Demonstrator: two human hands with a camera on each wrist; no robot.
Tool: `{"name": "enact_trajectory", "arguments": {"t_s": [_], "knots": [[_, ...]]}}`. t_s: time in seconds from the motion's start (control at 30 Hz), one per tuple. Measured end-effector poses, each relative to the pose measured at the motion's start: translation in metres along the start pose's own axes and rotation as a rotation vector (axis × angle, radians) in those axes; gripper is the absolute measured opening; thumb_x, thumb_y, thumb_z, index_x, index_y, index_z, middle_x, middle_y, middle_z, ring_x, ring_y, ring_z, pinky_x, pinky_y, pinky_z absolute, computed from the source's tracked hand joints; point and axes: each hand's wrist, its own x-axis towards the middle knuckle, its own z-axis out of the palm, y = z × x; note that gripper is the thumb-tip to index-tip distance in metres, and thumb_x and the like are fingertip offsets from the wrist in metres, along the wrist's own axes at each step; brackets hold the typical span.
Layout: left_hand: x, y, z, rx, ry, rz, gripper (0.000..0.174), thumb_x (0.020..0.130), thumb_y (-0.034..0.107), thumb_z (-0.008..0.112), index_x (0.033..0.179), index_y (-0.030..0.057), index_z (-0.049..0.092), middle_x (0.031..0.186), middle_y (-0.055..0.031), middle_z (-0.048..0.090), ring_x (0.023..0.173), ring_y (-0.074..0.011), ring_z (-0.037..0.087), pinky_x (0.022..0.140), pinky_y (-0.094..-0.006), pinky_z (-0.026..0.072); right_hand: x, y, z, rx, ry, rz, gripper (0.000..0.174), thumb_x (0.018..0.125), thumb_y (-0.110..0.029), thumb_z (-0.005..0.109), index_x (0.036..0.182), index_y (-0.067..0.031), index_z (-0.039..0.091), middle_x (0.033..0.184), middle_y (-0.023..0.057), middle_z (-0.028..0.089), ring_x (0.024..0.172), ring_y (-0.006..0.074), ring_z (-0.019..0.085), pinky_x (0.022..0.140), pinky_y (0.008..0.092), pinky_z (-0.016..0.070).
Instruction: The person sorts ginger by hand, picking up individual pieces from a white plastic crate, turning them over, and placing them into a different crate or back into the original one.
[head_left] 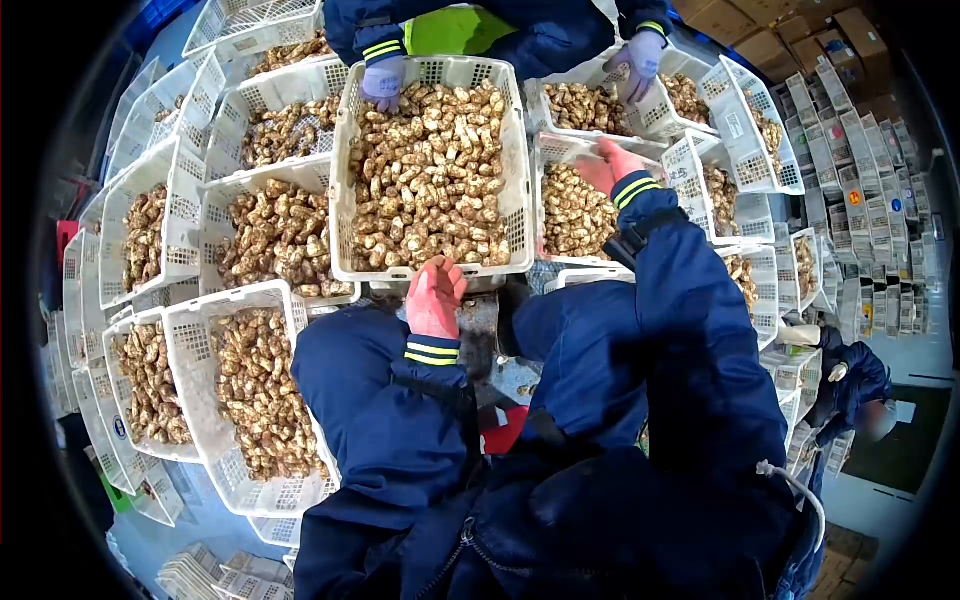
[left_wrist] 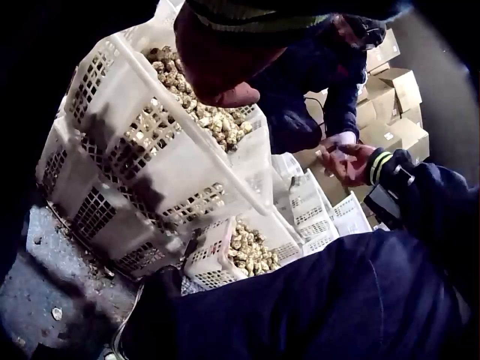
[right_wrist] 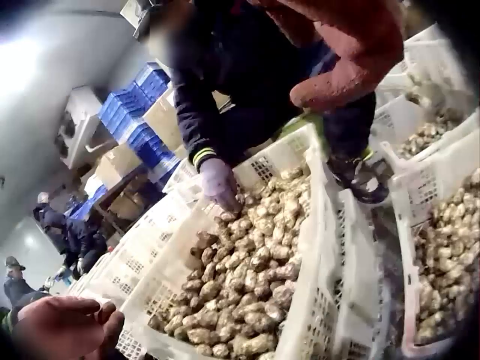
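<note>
A white slotted crate [head_left: 345, 210] full of knobbly brown-and-cream tubers [head_left: 430, 170] stands in the middle. My left hand [head_left: 436, 298], in a pinkish-red glove, is at its near rim with the fingers pointing toward the tubers. In the left wrist view that hand reaches over the crate's wall [left_wrist: 217, 161]. My right hand [head_left: 612, 166], gloved alike, hovers over a smaller load of tubers [head_left: 577, 212] in the crate to the right. Its fingers [right_wrist: 352, 82] look loosely extended, with nothing visible in them.
Opposite sits another person, whose lavender-gloved hands [head_left: 383, 82] touch the middle crate's far corner and a crate at the back right. Crates of tubers [head_left: 265, 390] surround me on both sides. Stacked crates [head_left: 860, 190] and cardboard boxes [head_left: 720, 25] stand farther right. A third person [head_left: 855, 385] works at right.
</note>
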Motion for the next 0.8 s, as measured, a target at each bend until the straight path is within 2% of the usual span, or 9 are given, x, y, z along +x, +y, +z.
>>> {"name": "enact_trajectory", "arguments": {"t_s": [0.13, 0.33, 0.4, 0.43, 0.47, 0.57, 0.7, 0.73, 0.8], "knots": [[-0.001, 0.002, 0.002, 0.026, 0.022, -0.063, 0.031, 0.088, 0.026, 0.047, 0.111, 0.0056, 0.049, 0.103, -0.0084, 0.056, 0.091, -0.0218, 0.054, 0.078, -0.0355, 0.0455, -0.060, 0.049, 0.049, -0.628, -0.332, -0.015, 0.035, 0.087, -0.025, 0.046, 0.114, -0.0029, 0.048, 0.105, 0.0164, 0.057, 0.086, 0.0242, 0.060, 0.075, 0.0343, 0.0499], [-0.006, 0.009, 0.013, 0.037, 0.105, -0.026, 0.028, 0.087, 0.026, 0.048, 0.106, 0.0053, 0.051, 0.103, -0.0078, 0.056, 0.092, -0.0222, 0.054, 0.077, -0.0352, 0.0442, -0.075, 0.141, 0.075, -1.130, -0.761, -0.057, 0.027, 0.084, -0.022, 0.046, 0.105, -0.0099, 0.057, 0.080, 0.0066, 0.062, 0.073, 0.0133, 0.058, 0.059, 0.0264, 0.0461], [-0.005, 0.005, 0.003, -0.088, 0.026, -0.041, 0.026, 0.086, 0.024, 0.050, 0.105, 0.0063, 0.051, 0.099, -0.0079, 0.057, 0.087, -0.0225, 0.056, 0.073, -0.0343, 0.0453, -0.069, 0.163, 0.076, -1.548, -0.826, -0.478, 0.032, 0.082, -0.029, 0.048, 0.104, -0.0090, 0.057, 0.082, 0.0070, 0.063, 0.071, 0.0154, 0.059, 0.063, 0.0292, 0.0454], [-0.003, 0.005, -0.003, -0.094, 0.054, -0.035, 0.025, 0.085, 0.023, 0.052, 0.104, 0.0067, 0.052, 0.097, -0.0079, 0.058, 0.085, -0.0227, 0.056, 0.071, -0.0348, 0.0459, -0.066, 0.172, 0.075, -1.576, -0.765, -0.316, 0.040, 0.079, -0.036, 0.050, 0.109, -0.0087, 0.055, 0.094, 0.0102, 0.062, 0.081, 0.0213, 0.059, 0.073, 0.0319, 0.0445], [-0.004, 0.004, -0.008, -0.101, 0.075, -0.037, 0.025, 0.085, 0.023, 0.053, 0.104, 0.0071, 0.052, 0.095, -0.0079, 0.059, 0.082, -0.0228, 0.057, 0.070, -0.0352, 0.0464, -0.071, 0.183, 0.077, -1.592, -0.729, -0.534, 0.048, 0.078, -0.039, 0.051, 0.116, -0.0100, 0.049, 0.107, 0.0146, 0.056, 0.093, 0.0269, 0.056, 0.080, 0.0340, 0.0431], [-0.003, 0.006, -0.011, -0.100, 0.270, 0.146, 0.023, 0.084, 0.020, 0.055, 0.102, 0.0069, 0.053, 0.090, -0.0061, 0.059, 0.075, -0.0186, 0.058, 0.065, -0.0315, 0.0483, -0.083, 0.185, 0.081, -2.083, -0.733, -0.811, 0.057, 0.074, -0.042, 0.057, 0.120, -0.0108, 0.045, 0.111, 0.0139, 0.053, 0.101, 0.0282, 0.051, 0.086, 0.0351, 0.0410], [-0.007, 0.018, -0.002, -0.097, 0.280, 0.220, 0.026, 0.085, 0.020, 0.053, 0.107, 0.0052, 0.051, 0.089, -0.0064, 0.058, 0.075, -0.0170, 0.057, 0.065, -0.0294, 0.0490, -0.061, 0.233, 0.072, -2.258, -0.600, -1.078, 0.033, 0.071, -0.026, 0.060, 0.099, -0.0101, 0.051, 0.095, 0.0087, 0.055, 0.094, 0.0241, 0.055, 0.076, 0.0366, 0.0441], [-0.009, 0.020, 0.001, -0.113, 0.256, 0.245, 0.028, 0.086, 0.020, 0.052, 0.108, 0.0043, 0.051, 0.090, -0.0071, 0.058, 0.075, -0.0172, 0.057, 0.066, -0.0293, 0.0491, -0.052, 0.242, 0.072, -2.256, -0.532, -0.904, 0.026, 0.073, -0.022, 0.058, 0.095, -0.0101, 0.053, 0.095, 0.0087, 0.056, 0.089, 0.0254, 0.057, 0.070, 0.0376, 0.0457], [-0.008, 0.022, 0.003, -0.114, 0.287, 0.244, 0.029, 0.087, 0.020, 0.050, 0.110, 0.0026, 0.049, 0.091, -0.0081, 0.058, 0.075, -0.0177, 0.057, 0.066, -0.0296, 0.0495, -0.049, 0.233, 0.078, -2.232, -0.636, -0.908, 0.020, 0.074, -0.021, 0.057, 0.091, -0.0104, 0.055, 0.093, 0.0099, 0.057, 0.084, 0.0261, 0.059, 0.066, 0.0376, 0.0463]]}}
